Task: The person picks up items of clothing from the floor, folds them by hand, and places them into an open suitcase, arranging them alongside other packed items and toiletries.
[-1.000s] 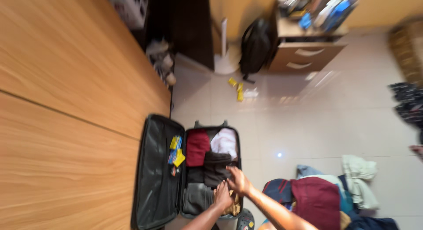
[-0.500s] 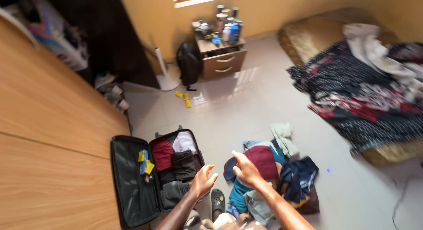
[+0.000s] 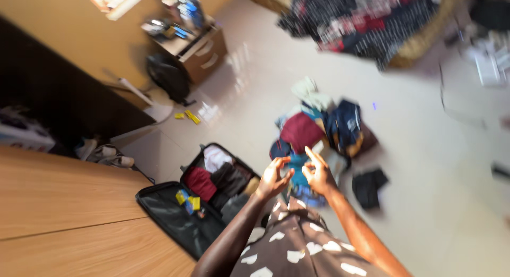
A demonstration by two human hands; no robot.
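- Both hands are raised in the air, empty: the left hand (image 3: pixel 273 177) has its fingers spread and curled, and the right hand (image 3: pixel 317 173) is open with one finger pointing up.
- Right below and beyond them lies the pile of clothes (image 3: pixel 321 129) on the pale floor (image 3: pixel 425 165), stretching away from the person.
- The open suitcase (image 3: pixel 204 197) sits to the left, its long axis slanted, with its lid nearer the wooden surface (image 3: pixel 69 213).

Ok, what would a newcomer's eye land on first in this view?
Probably the two bare hands raised mid-frame, the left hand and right hand, fingers spread and empty. Just beyond them lies a heap of clothes on the pale floor, and to their left an open black suitcase, partly packed.
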